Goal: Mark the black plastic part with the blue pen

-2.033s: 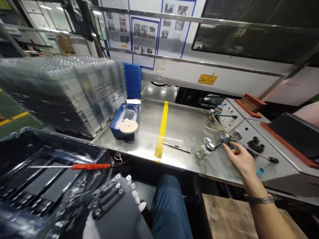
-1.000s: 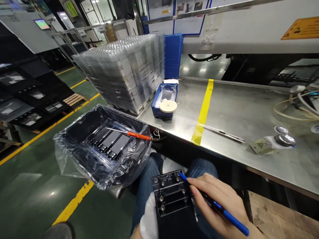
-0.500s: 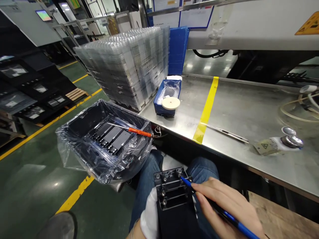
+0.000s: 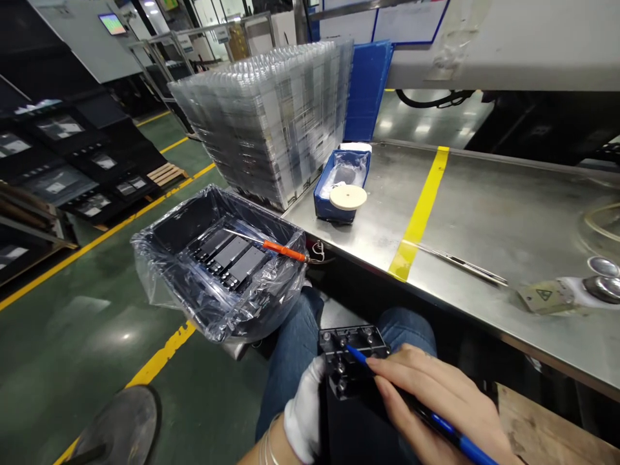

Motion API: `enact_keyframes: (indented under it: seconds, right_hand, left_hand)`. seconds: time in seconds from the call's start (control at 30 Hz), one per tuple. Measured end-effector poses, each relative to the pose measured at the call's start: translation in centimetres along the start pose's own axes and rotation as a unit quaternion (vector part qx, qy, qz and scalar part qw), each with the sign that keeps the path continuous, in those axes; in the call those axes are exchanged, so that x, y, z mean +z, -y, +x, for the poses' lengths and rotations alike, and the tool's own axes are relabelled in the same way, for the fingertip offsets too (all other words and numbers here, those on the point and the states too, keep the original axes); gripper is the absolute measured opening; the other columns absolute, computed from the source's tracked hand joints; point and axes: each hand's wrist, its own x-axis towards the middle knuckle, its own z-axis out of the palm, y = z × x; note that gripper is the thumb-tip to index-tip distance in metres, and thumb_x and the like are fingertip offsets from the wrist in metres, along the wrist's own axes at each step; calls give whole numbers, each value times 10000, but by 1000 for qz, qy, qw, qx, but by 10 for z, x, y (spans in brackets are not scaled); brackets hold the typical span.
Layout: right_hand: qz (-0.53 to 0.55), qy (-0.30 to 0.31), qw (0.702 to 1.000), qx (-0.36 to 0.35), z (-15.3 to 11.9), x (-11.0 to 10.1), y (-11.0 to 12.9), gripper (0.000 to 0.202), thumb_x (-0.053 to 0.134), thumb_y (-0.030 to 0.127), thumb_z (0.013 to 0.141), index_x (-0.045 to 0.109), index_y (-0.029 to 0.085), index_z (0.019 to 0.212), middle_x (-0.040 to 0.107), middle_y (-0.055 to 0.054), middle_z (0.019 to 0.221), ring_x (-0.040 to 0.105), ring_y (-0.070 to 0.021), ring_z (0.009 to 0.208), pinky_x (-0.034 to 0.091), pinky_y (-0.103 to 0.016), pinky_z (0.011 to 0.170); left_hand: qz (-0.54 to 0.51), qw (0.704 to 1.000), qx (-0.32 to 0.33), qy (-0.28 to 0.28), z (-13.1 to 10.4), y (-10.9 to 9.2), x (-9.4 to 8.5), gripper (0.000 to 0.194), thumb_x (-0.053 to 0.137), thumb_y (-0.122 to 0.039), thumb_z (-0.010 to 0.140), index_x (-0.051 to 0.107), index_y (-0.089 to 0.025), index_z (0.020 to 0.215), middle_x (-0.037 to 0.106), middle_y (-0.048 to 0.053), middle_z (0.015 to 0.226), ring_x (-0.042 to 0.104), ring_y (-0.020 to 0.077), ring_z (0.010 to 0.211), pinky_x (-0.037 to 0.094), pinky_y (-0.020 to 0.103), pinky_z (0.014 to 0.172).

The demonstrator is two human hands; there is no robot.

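Observation:
A black plastic part (image 4: 351, 368) with round screw bosses rests on my lap. My left hand (image 4: 303, 413), in a white glove, grips its left edge from below. My right hand (image 4: 431, 403) is bare and holds a blue pen-like tool (image 4: 421, 407). The tool's tip touches the upper face of the part, near the bosses. Both hands sit low at the bottom of the view, in front of the steel bench.
A plastic-lined bin (image 4: 217, 265) of black parts stands to my left with an orange-handled screwdriver (image 4: 285, 250) across it. On the steel bench (image 4: 484, 219) lie a blue tray (image 4: 341, 187), tweezers (image 4: 460, 261) and a yellow tape line. Clear tray stacks (image 4: 271, 116) stand behind.
Two seconds ago my right hand reached over the bench; since then it holds the blue tool on the part in my lap. The view has shifted slightly left and down.

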Motion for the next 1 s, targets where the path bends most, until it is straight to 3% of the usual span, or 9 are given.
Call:
enact_keyframes:
  seconds: [0.13, 0.23, 0.33, 0.4, 0.5, 0.63, 0.8, 0.9, 1.0]
  right_hand:
    - [-13, 21, 1000, -1, 3, -1, -3, 214, 589, 11, 949, 645, 117, 1127, 666, -44, 832, 633, -97, 724, 530, -205, 657]
    - [-12, 23, 1000, -3, 6, 5, -7, 151, 595, 52, 973, 667, 118, 1088, 592, -25, 749, 542, -89, 628, 447, -218, 554]
    - [-13, 22, 1000, 0, 8, 13, -8, 152, 601, 38, 965, 669, 129, 1066, 563, -16, 724, 519, -91, 601, 407, -228, 527]
    - [-4, 15, 1000, -8, 7, 13, -7, 146, 598, 27, 956, 665, 119, 1047, 592, -23, 737, 542, -90, 608, 431, -222, 535]
    - [5, 14, 1000, -10, 1, 5, -3, 198, 588, 7, 941, 663, 104, 1097, 680, -52, 834, 638, -102, 705, 525, -213, 641]
    - [-23, 36, 999, -1, -10, -2, 0, 251, 582, 33, 957, 628, 147, 1176, 727, -40, 921, 704, -111, 827, 566, -198, 776]
    - [-11, 9, 1000, -15, -13, 6, 2, 152, 553, 79, 1009, 644, 133, 1118, 724, -39, 882, 700, -93, 809, 553, -183, 769]
    - [-2, 21, 1000, -12, -14, 8, 3, 162, 554, 58, 997, 652, 124, 1109, 721, -39, 864, 698, -92, 796, 548, -187, 750]
    - [11, 26, 1000, -8, -15, 7, 3, 166, 566, 49, 989, 658, 125, 1105, 728, -37, 878, 702, -92, 797, 558, -188, 759]
  left_hand:
    - [-14, 999, 4, 48, 3, -2, 19, 369, 970, -408, 493, 736, -171, 651, 656, -6, 666, 643, 105, 824, 533, 194, 949]
    - [-78, 996, 29, 28, 12, -1, 11, 223, 934, -175, 560, 716, -186, 607, 653, -56, 645, 576, 21, 676, 493, 104, 736]
    - [-82, 995, 45, 27, 20, 3, -3, 106, 821, -138, 699, 737, -183, 654, 651, -35, 627, 568, 49, 637, 495, 147, 656]
    - [-84, 995, 57, 18, 22, 4, -7, 58, 810, -166, 728, 755, -179, 714, 678, -42, 671, 589, 42, 668, 507, 135, 699]
    - [-76, 994, 71, -24, 19, 4, -8, 237, 937, -216, 569, 734, -183, 687, 688, -83, 712, 592, 7, 707, 505, 88, 834]
    - [-42, 994, 22, -93, 15, 1, -13, 538, 1014, -417, 276, 697, -161, 627, 661, -51, 653, 559, 76, 672, 527, 248, 1066]
    - [-23, 993, 26, -116, 19, 0, -28, 691, 1016, -430, 147, 727, -208, 734, 717, -97, 779, 649, 146, 1092, 325, 246, 1296]
    - [-25, 995, 22, -91, 21, -1, -32, 683, 1011, -461, 166, 705, -202, 720, 691, -62, 729, 600, 195, 1257, 295, 283, 1326]
    - [-13, 999, 19, -45, 20, -1, -41, 524, 945, -498, 450, 731, -180, 807, 726, 21, 867, 550, 208, 1330, 325, 308, 1309]
